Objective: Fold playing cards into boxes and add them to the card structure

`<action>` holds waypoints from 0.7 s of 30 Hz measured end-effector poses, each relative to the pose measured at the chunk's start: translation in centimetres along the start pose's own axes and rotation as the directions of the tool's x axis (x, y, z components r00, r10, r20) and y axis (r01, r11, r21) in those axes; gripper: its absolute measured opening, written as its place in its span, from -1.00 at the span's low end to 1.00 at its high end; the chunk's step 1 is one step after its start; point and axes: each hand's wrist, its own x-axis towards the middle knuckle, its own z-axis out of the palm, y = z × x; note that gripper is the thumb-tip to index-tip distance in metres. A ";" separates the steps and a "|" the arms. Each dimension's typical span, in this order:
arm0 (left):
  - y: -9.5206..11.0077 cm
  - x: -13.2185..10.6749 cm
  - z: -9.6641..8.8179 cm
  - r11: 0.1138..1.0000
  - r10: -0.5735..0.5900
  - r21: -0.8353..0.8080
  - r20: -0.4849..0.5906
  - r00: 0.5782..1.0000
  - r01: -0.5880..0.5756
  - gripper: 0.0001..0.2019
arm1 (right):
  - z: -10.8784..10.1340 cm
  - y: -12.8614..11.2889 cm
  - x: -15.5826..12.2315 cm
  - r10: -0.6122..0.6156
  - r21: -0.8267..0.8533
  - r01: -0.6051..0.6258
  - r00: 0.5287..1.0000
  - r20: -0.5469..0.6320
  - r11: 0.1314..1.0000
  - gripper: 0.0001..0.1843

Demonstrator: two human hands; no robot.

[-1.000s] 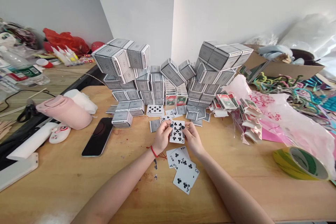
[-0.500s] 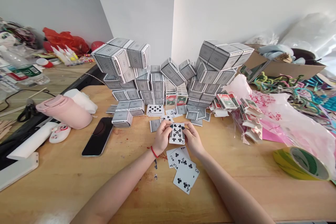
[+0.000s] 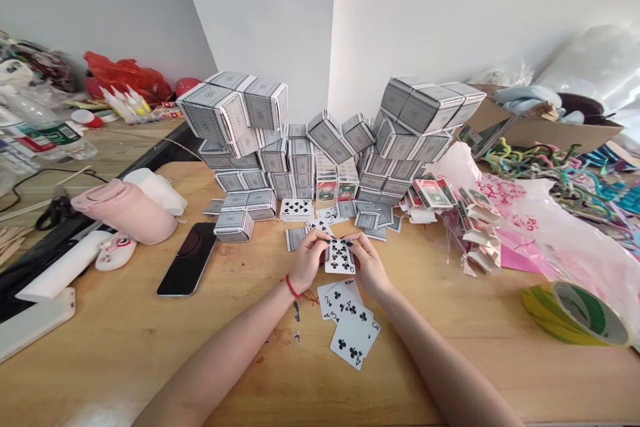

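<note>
Between my two hands is a playing card, a nine of clubs (image 3: 341, 261), face up, with grey patterned strips along both long sides. My left hand (image 3: 310, 260), a red string around its wrist, pinches the card's far left corner. At the far right corner, my right hand (image 3: 369, 265) grips the same card with thumb and fingers closed. Closer to me, several loose club cards (image 3: 354, 333) overlap on the wooden table (image 3: 240, 347). Beyond my hands lie more cards, with an eight of spades (image 3: 296, 207) on a small pile.
Stacked grey patterned card boxes (image 3: 220, 113) rise in front of the wall. To the left are a black phone (image 3: 187, 260) and a pink tumbler (image 3: 125, 210). A yellow tape roll (image 3: 550, 313), opened card cartons (image 3: 477, 227) and plastic wrap (image 3: 530, 213) lie right.
My fingertips have drawn closer together along the card's far edge, and the thumbs have shifted up toward it. The loose cards and stacked boxes stay where they were.
</note>
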 end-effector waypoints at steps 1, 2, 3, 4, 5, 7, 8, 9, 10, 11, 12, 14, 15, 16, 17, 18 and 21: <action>0.0 0.0 0.0 1.000 0.008 0.019 0.006 1.000 -0.008 -0.92 | 0.0 -0.1 0.0 0.002 -0.002 -0.002 1.000 -0.004 1.000 -0.84; 0.1 0.0 0.0 0.999 0.022 0.045 0.015 1.000 -0.023 -0.91 | 0.0 -0.1 0.0 0.003 -0.005 -0.004 1.000 -0.009 1.000 -0.85; 0.2 -0.1 -0.1 0.996 0.042 0.075 0.027 0.999 -0.044 -0.91 | 0.0 -0.2 0.1 0.004 -0.006 -0.004 1.000 -0.017 1.000 -0.85; 0.4 -0.2 -0.1 0.992 0.066 0.107 0.039 0.997 -0.069 -0.90 | 0.0 -0.2 0.1 0.007 -0.004 -0.007 1.000 -0.025 1.000 -0.85; 0.5 -0.2 -0.1 0.986 0.090 0.137 0.051 0.995 -0.096 -0.89 | 0.0 -0.2 0.1 0.010 0.004 -0.010 0.999 -0.030 1.000 -0.85; 0.8 -0.4 -0.2 0.972 0.131 0.187 0.070 0.989 -0.142 -0.88 | 0.0 -0.3 0.1 0.018 0.029 -0.017 0.999 -0.031 0.999 -0.84; 0.9 -0.4 -0.3 0.965 0.146 0.208 0.074 0.987 -0.158 -0.87 | 0.0 -0.3 0.1 0.023 0.038 -0.022 0.999 -0.027 0.999 -0.84; 1.0 -0.4 -0.4 0.958 0.157 0.229 0.077 0.985 -0.170 -0.86 | 0.0 -0.3 0.1 0.029 0.043 -0.028 0.999 -0.018 0.999 -0.84; 1.0 -0.4 -0.5 0.951 0.164 0.250 0.079 0.983 -0.179 -0.86 | 0.0 -0.4 0.1 0.040 0.044 -0.040 0.999 -0.004 0.998 -0.84; 1.1 -0.4 -0.6 0.944 0.169 0.273 0.081 0.982 -0.185 -0.85 | -0.1 -0.4 0.1 0.056 0.042 -0.057 0.998 0.010 0.997 -0.84; 1.1 -0.4 -0.7 0.936 0.172 0.295 0.086 0.981 -0.191 -0.85 | -0.1 -0.4 0.1 0.075 0.038 -0.076 0.997 0.017 0.996 -0.82; 1.0 -0.5 -0.8 0.922 0.178 0.329 0.112 0.978 -0.205 -0.83 | -0.3 -0.3 0.2 0.105 0.013 -0.105 0.994 0.006 0.994 -0.76; 1.0 -0.5 -0.8 0.914 0.185 0.341 0.128 0.974 -0.218 -0.82 | -0.4 -0.3 0.3 0.110 -0.010 -0.110 0.994 -0.010 0.994 -0.73; 1.0 -0.5 -0.8 0.907 0.196 0.349 0.145 0.970 -0.236 -0.81 | -0.6 -0.3 0.4 0.112 -0.040 -0.113 0.993 -0.023 0.993 -0.71; 1.1 -0.6 -0.8 0.901 0.210 0.352 0.161 0.964 -0.255 -0.80 | -0.7 -0.3 0.5 0.114 -0.070 -0.116 0.993 -0.023 0.991 -0.69; 1.1 -0.6 -0.7 0.895 0.223 0.354 0.173 0.959 -0.272 -0.79 | -0.9 -0.3 0.6 0.123 -0.095 -0.123 0.992 -0.004 0.988 -0.67; 1.1 -0.5 -0.7 0.892 0.214 0.357 0.204 0.955 -0.276 -0.78 | -1.4 -0.6 0.8 0.157 -0.111 -0.148 0.984 0.079 0.983 -0.65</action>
